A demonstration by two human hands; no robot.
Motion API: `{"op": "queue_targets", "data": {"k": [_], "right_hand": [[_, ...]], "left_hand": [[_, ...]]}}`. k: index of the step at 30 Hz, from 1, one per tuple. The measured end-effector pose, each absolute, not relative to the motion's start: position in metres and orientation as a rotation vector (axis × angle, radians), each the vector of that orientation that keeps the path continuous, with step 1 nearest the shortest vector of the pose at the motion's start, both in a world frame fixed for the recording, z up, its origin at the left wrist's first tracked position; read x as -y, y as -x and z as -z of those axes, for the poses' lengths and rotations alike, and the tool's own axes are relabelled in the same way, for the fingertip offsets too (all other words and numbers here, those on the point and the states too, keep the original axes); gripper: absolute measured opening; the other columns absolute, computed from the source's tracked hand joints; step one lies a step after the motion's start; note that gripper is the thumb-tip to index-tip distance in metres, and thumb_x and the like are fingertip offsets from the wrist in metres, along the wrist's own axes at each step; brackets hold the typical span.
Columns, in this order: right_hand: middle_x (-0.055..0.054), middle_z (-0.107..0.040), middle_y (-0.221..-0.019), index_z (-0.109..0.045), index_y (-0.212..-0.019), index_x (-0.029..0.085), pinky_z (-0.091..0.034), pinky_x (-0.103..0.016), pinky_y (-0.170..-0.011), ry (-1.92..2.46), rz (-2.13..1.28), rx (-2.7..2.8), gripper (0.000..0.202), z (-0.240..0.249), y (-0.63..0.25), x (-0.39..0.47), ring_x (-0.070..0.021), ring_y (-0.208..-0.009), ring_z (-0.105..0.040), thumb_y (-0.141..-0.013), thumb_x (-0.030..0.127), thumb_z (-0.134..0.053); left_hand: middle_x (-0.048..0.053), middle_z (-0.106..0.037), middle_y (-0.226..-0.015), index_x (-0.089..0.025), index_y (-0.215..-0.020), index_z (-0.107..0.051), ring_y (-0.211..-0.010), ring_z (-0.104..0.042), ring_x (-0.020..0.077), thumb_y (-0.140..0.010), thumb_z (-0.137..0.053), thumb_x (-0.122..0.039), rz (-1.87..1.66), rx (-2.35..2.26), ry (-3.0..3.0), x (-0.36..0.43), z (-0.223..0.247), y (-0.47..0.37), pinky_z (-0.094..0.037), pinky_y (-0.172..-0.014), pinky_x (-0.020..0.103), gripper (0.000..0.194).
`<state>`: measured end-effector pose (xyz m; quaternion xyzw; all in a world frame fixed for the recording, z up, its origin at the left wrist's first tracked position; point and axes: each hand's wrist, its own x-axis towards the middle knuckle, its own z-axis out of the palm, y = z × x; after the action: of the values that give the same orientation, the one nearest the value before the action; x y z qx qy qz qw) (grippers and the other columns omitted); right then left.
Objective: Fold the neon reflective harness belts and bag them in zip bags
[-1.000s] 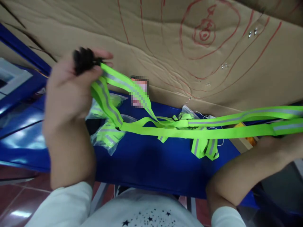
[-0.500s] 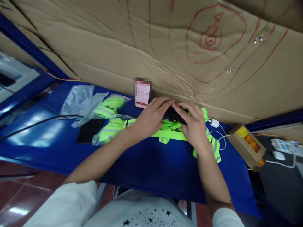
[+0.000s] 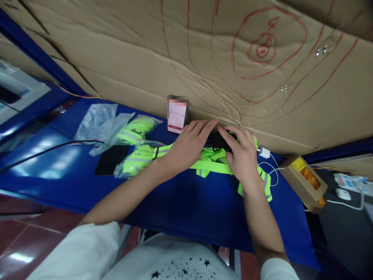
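Note:
Neon yellow-green straps with grey reflective stripes (image 3: 214, 166) lie along the blue table under both hands. My left hand (image 3: 189, 147) rests over their middle, palm down, its fingers pointing right and their undersides hidden. Just right of it, my right hand (image 3: 240, 153) is curled around a black item (image 3: 220, 142), thumb and fingers on it. The fingertips of both hands are close together above this item. Left of my left hand, the straps run to a clear bag with a neon bundle in it (image 3: 135, 161).
A phone (image 3: 176, 116) leans on the cardboard wall (image 3: 116, 50). Clear bags (image 3: 97, 122), another bagged neon bundle (image 3: 138, 130) and a dark flat object (image 3: 110, 160) lie left. A white charger (image 3: 264, 152) and a cardboard box (image 3: 303, 182) are right.
The fingers of my left hand have straightened and lifted a little away from the black item, of which more now shows. The view has shifted slightly.

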<state>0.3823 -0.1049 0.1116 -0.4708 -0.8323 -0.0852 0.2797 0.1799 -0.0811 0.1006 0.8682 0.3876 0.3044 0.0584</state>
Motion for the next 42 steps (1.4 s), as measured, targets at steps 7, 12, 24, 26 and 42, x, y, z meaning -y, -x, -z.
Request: {"op": "queue_targets", "data": {"k": [7, 12, 24, 26, 42], "right_hand": [[-0.01, -0.061, -0.131, -0.047, -0.149, 0.024, -0.047, -0.048, -0.103, 1.262, 0.219, 2.258, 0.083, -0.113, -0.38, 0.105, -0.0293, -0.12, -0.053, -0.071, -0.004, -0.044], [-0.011, -0.062, -0.129, -0.05, -0.145, 0.023, -0.047, -0.048, -0.102, 1.296, 0.202, 2.3, 0.078, -0.115, -0.381, 0.105, -0.03, -0.118, -0.054, -0.072, -0.005, -0.044], [-0.014, -0.062, -0.126, -0.047, -0.145, 0.018, -0.048, -0.048, -0.096, 1.353, 0.174, 2.282, 0.072, -0.107, -0.361, 0.109, -0.0304, -0.113, -0.054, -0.077, -0.004, -0.04], [-0.015, -0.062, -0.126, -0.047, -0.145, 0.017, -0.048, -0.049, -0.095, 1.362, 0.182, 2.273, 0.072, -0.106, -0.359, 0.11, -0.031, -0.113, -0.053, -0.076, -0.004, -0.04], [-0.005, -0.066, -0.128, -0.047, -0.145, 0.029, -0.049, -0.049, -0.106, 1.118, -0.134, 1.99, 0.084, -0.13, -0.375, 0.121, -0.0262, -0.119, -0.063, -0.066, 0.0, -0.046]], "left_hand": [[0.018, -0.053, -0.143, -0.012, -0.157, -0.026, -0.129, -0.05, 0.029, -0.082, -0.036, 0.005, -0.96, -1.162, -2.617, 0.084, -0.1, -0.184, -0.043, -0.11, 0.047, 0.078], [0.017, -0.052, -0.144, -0.014, -0.158, -0.025, -0.132, -0.049, 0.0289, -0.088, -0.033, 0.003, -0.9, -1.094, -2.65, 0.085, -0.099, -0.185, -0.042, -0.111, 0.047, 0.073], [0.019, -0.048, -0.146, -0.016, -0.16, -0.019, -0.139, -0.046, 0.0302, -0.083, -0.033, 0.007, -1.003, -1.09, -2.536, 0.092, -0.097, -0.191, -0.042, -0.112, 0.05, 0.081], [0.019, -0.048, -0.146, -0.017, -0.16, -0.019, -0.14, -0.045, 0.0299, -0.083, -0.033, 0.007, -1.017, -1.101, -2.504, 0.093, -0.096, -0.193, -0.042, -0.112, 0.05, 0.081], [0.014, -0.031, -0.165, -0.029, -0.162, -0.022, -0.152, -0.031, 0.0375, -0.073, -0.086, -0.052, -0.86, -0.69, -2.256, 0.085, -0.138, -0.148, -0.027, -0.124, 0.055, 0.112]]}}
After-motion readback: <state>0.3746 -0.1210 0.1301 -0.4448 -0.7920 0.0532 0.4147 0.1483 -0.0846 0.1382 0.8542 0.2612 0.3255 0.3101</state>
